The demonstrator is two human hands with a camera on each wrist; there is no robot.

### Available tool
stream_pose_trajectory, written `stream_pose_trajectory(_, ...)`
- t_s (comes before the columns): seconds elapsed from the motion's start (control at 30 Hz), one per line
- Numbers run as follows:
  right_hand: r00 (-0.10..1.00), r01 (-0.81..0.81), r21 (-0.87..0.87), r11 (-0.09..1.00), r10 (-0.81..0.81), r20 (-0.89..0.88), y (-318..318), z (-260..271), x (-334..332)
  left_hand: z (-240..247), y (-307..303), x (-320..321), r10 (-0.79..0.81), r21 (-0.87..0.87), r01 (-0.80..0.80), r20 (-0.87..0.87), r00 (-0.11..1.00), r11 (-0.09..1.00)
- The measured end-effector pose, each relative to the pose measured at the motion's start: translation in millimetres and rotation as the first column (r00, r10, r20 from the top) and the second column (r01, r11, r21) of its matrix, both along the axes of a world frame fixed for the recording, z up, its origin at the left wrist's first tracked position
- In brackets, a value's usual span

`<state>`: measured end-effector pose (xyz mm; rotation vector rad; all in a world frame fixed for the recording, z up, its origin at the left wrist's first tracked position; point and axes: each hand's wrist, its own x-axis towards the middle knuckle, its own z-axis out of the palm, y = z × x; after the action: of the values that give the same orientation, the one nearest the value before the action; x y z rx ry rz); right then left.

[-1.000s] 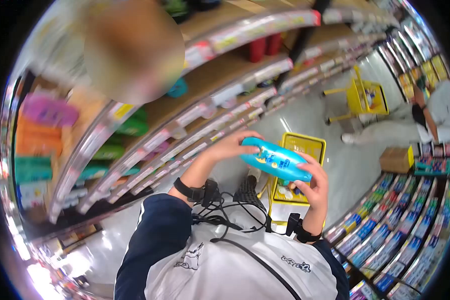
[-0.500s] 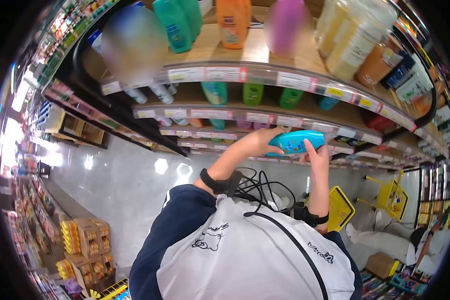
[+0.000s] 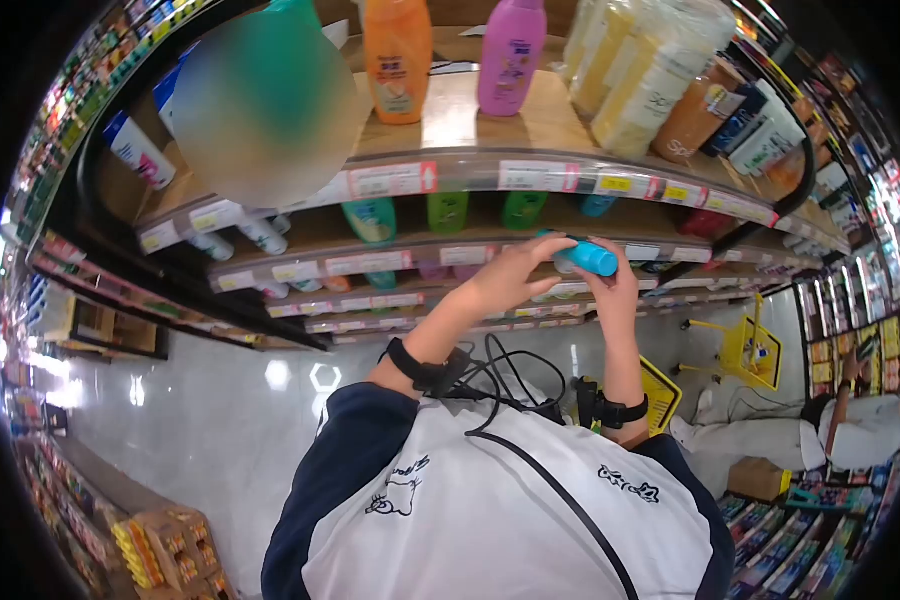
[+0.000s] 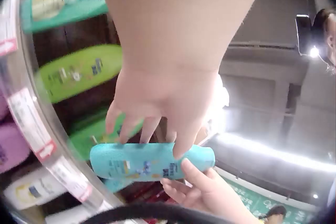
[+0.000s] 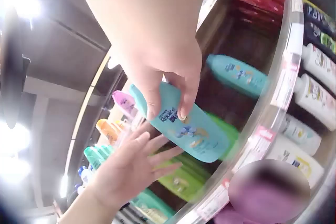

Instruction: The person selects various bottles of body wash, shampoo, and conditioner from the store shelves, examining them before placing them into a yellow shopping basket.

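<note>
A turquoise shampoo bottle (image 5: 197,132) is held by my right hand (image 5: 176,79), thumb and fingers pinching it near its capped end. In the head view the bottle's cap (image 3: 597,260) points back toward me, with my right hand (image 3: 613,290) at its right. My left hand (image 3: 505,278) is on the other side, fingers extended and spread. In the left wrist view its fingertips lie right at the bottle's edge (image 4: 136,163). A similar blue bottle (image 5: 239,76) lies on the shelf beyond, beside green bottles (image 4: 79,74).
In front is a tiered shelf with price-label rails (image 3: 530,178). Orange (image 3: 398,65) and pink bottles (image 3: 512,60) stand on its top board. A yellow basket (image 3: 660,395) is low at my right. Farther right are another yellow cart (image 3: 750,352) and a person (image 3: 770,435). Black cables (image 3: 515,370) hang by my waist.
The view has turned from the yellow basket to the shelf. The bottle went from lying across both hands to pointing toward the shelf, and my left hand's fingers have spread off their grip.
</note>
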<state>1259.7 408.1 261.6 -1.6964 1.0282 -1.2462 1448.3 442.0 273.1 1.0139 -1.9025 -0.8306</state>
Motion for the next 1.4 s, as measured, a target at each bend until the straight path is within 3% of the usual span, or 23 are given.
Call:
stream_pose_trajectory(0.1, 0.998, 0.066, -0.014, 0.998, -0.067, -0.007, -20, 2, -32, -9, -24, -28, -0.086, -0.032, 0.081, -0.166, 0.982, 0.996)
stream_pose_trajectory(0.17, 0.995, 0.09, 0.013, 0.996, -0.09, -0.043, -38, -2, -51, -21, -47, -44, -0.131, -0.016, 0.13, -0.042, 0.991, 0.991)
stream_pose_trajectory(0.2, 0.994, 0.082, -0.09, 0.993, -0.087, -0.059, -46, -3, -56, -26, -55, -52, -0.156, 0.0, 0.156, -0.008, 0.988, 0.988)
stream_pose_trajectory(0.23, 0.995, 0.075, -0.045, 0.996, -0.078, -0.058, -53, -2, -61, -30, -61, -59, -0.18, 0.018, 0.18, 0.027, 0.983, 0.984)
stream_pose_trajectory(0.3, 0.997, 0.061, 0.042, 0.997, -0.059, -0.049, -64, 0, -68, -40, -72, -69, -0.129, -0.025, 0.13, 0.038, 0.991, 0.991)
stream_pose_trajectory(0.33, 0.996, 0.035, -0.069, 0.997, -0.04, -0.077, -75, -5, -70, -43, -78, -73, -0.103, -0.051, 0.105, 0.043, 0.994, 0.993)
stream_pose_trajectory(0.43, 0.994, -0.055, -0.054, 0.997, 0.049, -0.1, -101, -10, -75, -57, -94, -79, -0.047, -0.02, 0.047, -0.011, 0.999, 0.999)
stream_pose_trajectory(0.53, 0.98, -0.081, 0.001, 0.997, 0.08, -0.183, -131, -25, -78, -63, -105, -78, -0.006, 0.106, 0.002, 0.038, 0.999, 0.994)
stream_pose_trajectory(0.63, 0.966, -0.065, 0.072, 0.995, 0.081, -0.244, -149, -20, -75, -58, -109, -76, 0.018, 0.196, -0.007, -0.052, 0.999, 0.981)
stream_pose_trajectory(0.73, 0.961, -0.054, 0.058, 0.997, 0.067, -0.267, -164, -19, -70, -72, -121, -78, 0.114, 0.03, -0.115, 0.019, 0.993, 0.993)
stream_pose_trajectory(0.8, 0.968, -0.055, -0.017, 0.998, 0.049, -0.246, -172, -26, -63, -75, -124, -79, 0.137, 0.003, -0.137, 0.028, 0.99, 0.991)
stream_pose_trajectory(0.9, 0.922, 0.078, -0.005, 0.997, -0.074, -0.381, -167, -21, -57, -83, -128, -81, 0.178, -0.021, -0.177, 0.045, 0.983, 0.984)
stream_pose_trajectory(1.0, 0.964, 0.125, -0.046, 0.991, -0.133, -0.232, -149, -24, -60, -81, -125, -79, 0.144, 0.114, -0.141, -0.02, 0.989, 0.983)
stream_pose_trajectory(1.07, 0.977, 0.145, -0.057, 0.988, -0.152, -0.146, -138, -37, -71, -83, -122, -79, 0.191, 0.094, -0.185, -0.056, 0.98, 0.978)
stream_pose_trajectory(1.13, 0.982, 0.132, 0.066, 0.989, -0.121, -0.147, -114, -44, -95, -75, -115, -84, 0.325, 0.09, -0.318, -0.085, 0.942, 0.944)
stream_pose_trajectory(1.17, 0.983, 0.13, 0.126, 0.983, -0.112, -0.145, -104, -48, -113, -74, -117, -82, 0.346, 0.192, -0.311, -0.19, 0.919, 0.931)
stream_pose_trajectory(1.2, 0.987, 0.14, 0.165, 0.976, -0.125, -0.101, -102, -79, -137, -78, -117, -82, 0.398, 0.177, -0.369, -0.176, 0.901, 0.913)
stream_pose_trajectory(1.23, 0.991, 0.13, 0.277, 0.952, -0.13, -0.02, -89, -93, -164, -67, -111, -85, 0.314, 0.018, -0.322, -0.284, 0.906, 0.947)
stream_pose_trajectory(1.3, 0.972, 0.085, 0.486, 0.87, -0.179, 0.151, -44, -119, -216, -47, -99, -103, 0.226, -0.016, -0.252, -0.394, 0.891, 0.968)
stream_pose_trajectory(1.4, 0.837, 0.418, 0.652, 0.633, -0.548, -0.005, 25, -192, -296, -39, -94, -146, 0.137, -0.041, -0.159, -0.33, 0.934, 0.986)
